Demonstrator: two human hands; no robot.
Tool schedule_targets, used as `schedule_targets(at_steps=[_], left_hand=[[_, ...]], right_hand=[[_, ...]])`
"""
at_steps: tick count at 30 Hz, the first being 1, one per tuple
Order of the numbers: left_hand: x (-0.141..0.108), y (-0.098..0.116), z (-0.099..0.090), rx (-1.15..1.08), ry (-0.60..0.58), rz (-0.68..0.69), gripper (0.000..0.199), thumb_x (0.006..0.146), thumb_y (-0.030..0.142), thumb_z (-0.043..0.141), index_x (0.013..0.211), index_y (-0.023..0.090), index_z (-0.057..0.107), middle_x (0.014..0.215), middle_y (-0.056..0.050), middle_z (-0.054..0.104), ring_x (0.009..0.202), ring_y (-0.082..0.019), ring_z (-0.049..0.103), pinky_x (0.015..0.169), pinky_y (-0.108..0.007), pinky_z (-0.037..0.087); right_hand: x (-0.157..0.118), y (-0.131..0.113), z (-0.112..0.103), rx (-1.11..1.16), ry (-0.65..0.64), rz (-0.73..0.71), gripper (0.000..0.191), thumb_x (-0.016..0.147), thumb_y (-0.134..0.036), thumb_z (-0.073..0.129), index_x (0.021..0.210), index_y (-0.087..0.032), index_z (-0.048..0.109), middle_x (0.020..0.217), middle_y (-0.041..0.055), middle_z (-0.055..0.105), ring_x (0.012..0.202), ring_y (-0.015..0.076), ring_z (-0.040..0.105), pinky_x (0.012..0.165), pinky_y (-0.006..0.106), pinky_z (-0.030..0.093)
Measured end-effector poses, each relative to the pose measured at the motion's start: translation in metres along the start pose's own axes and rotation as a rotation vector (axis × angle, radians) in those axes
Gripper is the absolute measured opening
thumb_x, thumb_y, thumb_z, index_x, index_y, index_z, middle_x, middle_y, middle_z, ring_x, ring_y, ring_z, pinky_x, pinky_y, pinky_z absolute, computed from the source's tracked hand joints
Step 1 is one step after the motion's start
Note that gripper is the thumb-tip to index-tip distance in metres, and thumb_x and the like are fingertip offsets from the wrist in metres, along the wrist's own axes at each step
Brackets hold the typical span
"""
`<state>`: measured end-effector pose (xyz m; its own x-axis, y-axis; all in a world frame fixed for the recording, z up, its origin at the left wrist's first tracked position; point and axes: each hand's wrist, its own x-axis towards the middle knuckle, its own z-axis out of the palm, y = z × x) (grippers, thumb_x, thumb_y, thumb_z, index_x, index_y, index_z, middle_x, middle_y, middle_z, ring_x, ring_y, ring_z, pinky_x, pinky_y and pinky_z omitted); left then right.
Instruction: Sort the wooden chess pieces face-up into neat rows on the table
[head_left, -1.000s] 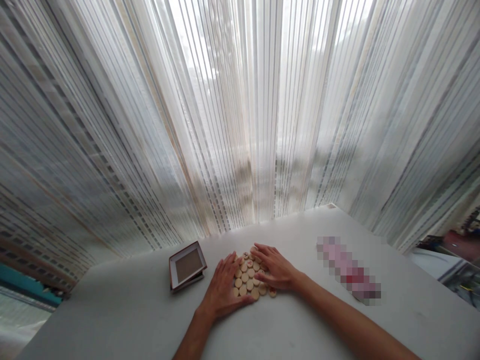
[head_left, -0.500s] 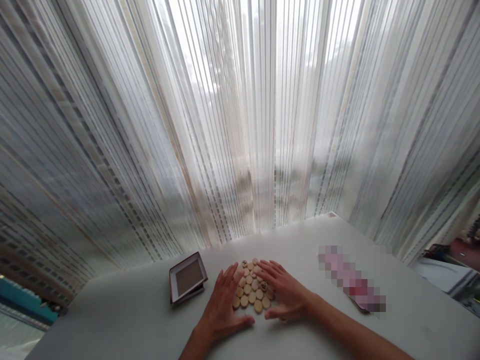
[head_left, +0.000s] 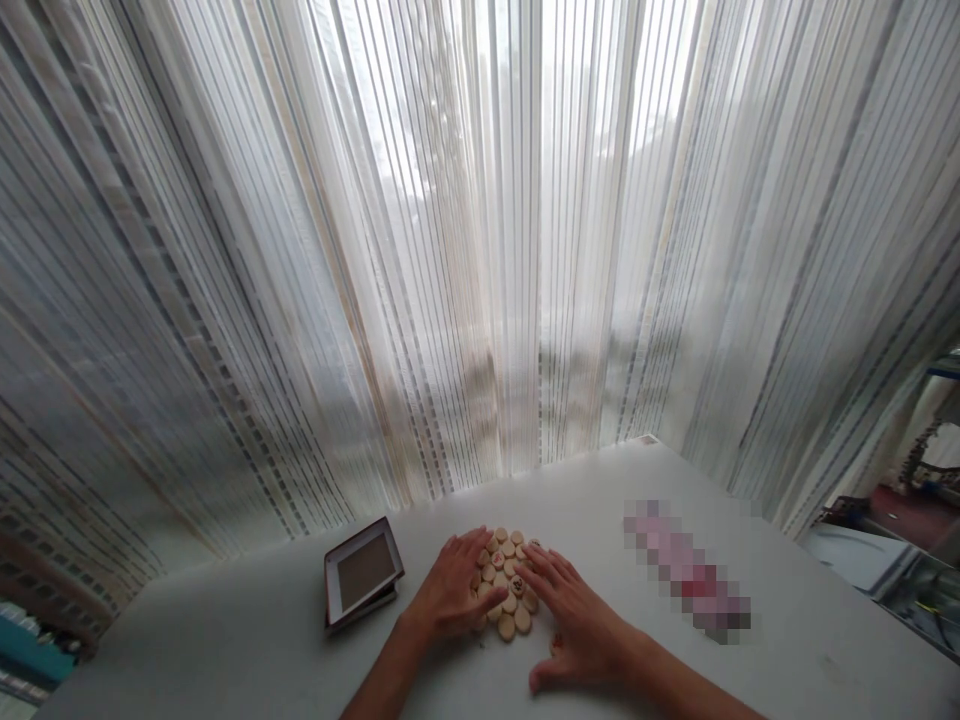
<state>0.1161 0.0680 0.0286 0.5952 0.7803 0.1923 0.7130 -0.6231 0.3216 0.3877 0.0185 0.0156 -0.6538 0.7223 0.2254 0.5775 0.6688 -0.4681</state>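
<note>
A tight cluster of round wooden Chinese chess pieces (head_left: 508,604) lies on the white table between my hands. Most show plain faces, and a few carry red or black characters. My left hand (head_left: 459,588) rests against the cluster's left side, fingers stretched forward and thumb over some pieces. On the other side my right hand (head_left: 574,615) spreads its fingers, the tips touching the right-hand pieces and the thumb held apart. One red-marked piece (head_left: 556,645) sits by the right palm, partly covered. Pieces under the fingers are hidden.
An open shallow box (head_left: 364,572) with a dark red edge stands left of my hands. To the right lies a long pinkish item (head_left: 686,570), blurred out by pixels. Striped sheer curtains (head_left: 480,250) hang along the table's far edge (head_left: 525,472).
The cluster has shifted, with different marked faces showing. My left thumb has moved up over the pieces. My right hand has moved slightly down, uncovering a red-marked piece by its palm.
</note>
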Motion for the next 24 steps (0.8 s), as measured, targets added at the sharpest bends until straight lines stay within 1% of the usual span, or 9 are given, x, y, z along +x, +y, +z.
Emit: schedule_targets(at_steps=[2, 4, 6, 8, 10, 15, 20, 22, 24], left_hand=[[-0.005, 0.002, 0.000, -0.001, -0.038, 0.033, 0.089, 0.081, 0.071, 0.055, 0.153, 0.025, 0.029, 0.155, -0.011, 0.037, 0.141, -0.034, 0.036, 0.118, -0.055, 0.026], [-0.011, 0.005, -0.001, 0.003, -0.066, 0.056, 0.099, 0.075, 0.075, 0.059, 0.154, 0.027, 0.024, 0.157, -0.011, 0.033, 0.143, -0.036, 0.032, 0.118, -0.058, 0.024], [-0.016, 0.008, -0.003, 0.017, -0.086, 0.077, 0.108, 0.069, 0.078, 0.061, 0.155, 0.027, 0.022, 0.158, -0.011, 0.031, 0.144, -0.038, 0.029, 0.118, -0.060, 0.022], [-0.018, 0.009, -0.004, 0.033, -0.098, 0.091, 0.111, 0.066, 0.080, 0.062, 0.155, 0.028, 0.022, 0.159, -0.011, 0.030, 0.144, -0.038, 0.027, 0.118, -0.061, 0.020], [-0.019, 0.010, -0.003, 0.048, -0.091, 0.091, 0.109, 0.067, 0.081, 0.061, 0.154, 0.027, 0.023, 0.159, -0.011, 0.029, 0.145, -0.038, 0.027, 0.118, -0.062, 0.020], [-0.018, 0.008, 0.001, 0.075, -0.047, 0.070, 0.099, 0.074, 0.076, 0.058, 0.153, 0.026, 0.026, 0.159, -0.010, 0.029, 0.144, -0.036, 0.029, 0.119, -0.060, 0.020], [-0.015, 0.007, 0.004, 0.077, -0.014, 0.057, 0.092, 0.078, 0.072, 0.059, 0.152, 0.027, 0.028, 0.157, -0.009, 0.034, 0.143, -0.034, 0.033, 0.119, -0.058, 0.022], [-0.013, 0.007, 0.003, 0.076, -0.018, 0.059, 0.090, 0.079, 0.070, 0.059, 0.152, 0.028, 0.028, 0.157, -0.009, 0.035, 0.142, -0.033, 0.033, 0.119, -0.057, 0.022], [-0.011, 0.007, 0.002, 0.076, -0.022, 0.066, 0.090, 0.079, 0.069, 0.059, 0.152, 0.028, 0.028, 0.156, -0.009, 0.035, 0.142, -0.033, 0.033, 0.119, -0.057, 0.022]], right_hand=[[0.008, 0.011, 0.003, -0.008, 0.022, 0.026, 0.117, 0.061, -0.065, 0.078, 0.154, -0.021, 0.024, 0.160, 0.0165, 0.019, 0.147, 0.0396, 0.015, 0.119, 0.056, 0.013], [0.018, 0.021, 0.005, -0.011, 0.025, 0.017, 0.117, 0.060, -0.067, 0.077, 0.154, -0.020, 0.025, 0.160, 0.0174, 0.021, 0.147, 0.0394, 0.018, 0.119, 0.057, 0.014], [0.028, 0.027, 0.005, -0.010, 0.039, -0.001, 0.115, 0.060, -0.067, 0.077, 0.153, -0.020, 0.028, 0.158, 0.0181, 0.024, 0.145, 0.0391, 0.021, 0.118, 0.056, 0.017], [0.035, 0.029, 0.005, -0.010, 0.064, -0.015, 0.112, 0.059, -0.067, 0.077, 0.151, -0.020, 0.032, 0.157, 0.0180, 0.028, 0.144, 0.0385, 0.024, 0.118, 0.054, 0.020], [0.041, 0.029, 0.003, -0.013, 0.076, -0.021, 0.109, 0.059, -0.067, 0.077, 0.149, -0.021, 0.036, 0.156, 0.0174, 0.030, 0.143, 0.0379, 0.027, 0.117, 0.052, 0.023], [0.051, 0.025, -0.007, -0.007, 0.039, -0.042, 0.104, 0.059, -0.066, 0.077, 0.146, -0.020, 0.041, 0.153, 0.0160, 0.037, 0.141, 0.0374, 0.033, 0.117, 0.050, 0.025], [0.057, 0.023, -0.014, 0.005, 0.043, -0.060, 0.100, 0.064, -0.065, 0.074, 0.148, -0.026, 0.038, 0.154, 0.0108, 0.038, 0.141, 0.0363, 0.032, 0.117, 0.050, 0.025], [0.057, 0.023, -0.014, 0.013, 0.044, -0.064, 0.099, 0.065, -0.067, 0.074, 0.148, -0.027, 0.039, 0.154, 0.0101, 0.039, 0.141, 0.0360, 0.033, 0.116, 0.050, 0.025], [0.058, 0.024, -0.014, 0.019, 0.050, -0.061, 0.094, 0.068, -0.068, 0.071, 0.147, -0.026, 0.041, 0.153, 0.0100, 0.040, 0.140, 0.0350, 0.034, 0.116, 0.049, 0.026]])
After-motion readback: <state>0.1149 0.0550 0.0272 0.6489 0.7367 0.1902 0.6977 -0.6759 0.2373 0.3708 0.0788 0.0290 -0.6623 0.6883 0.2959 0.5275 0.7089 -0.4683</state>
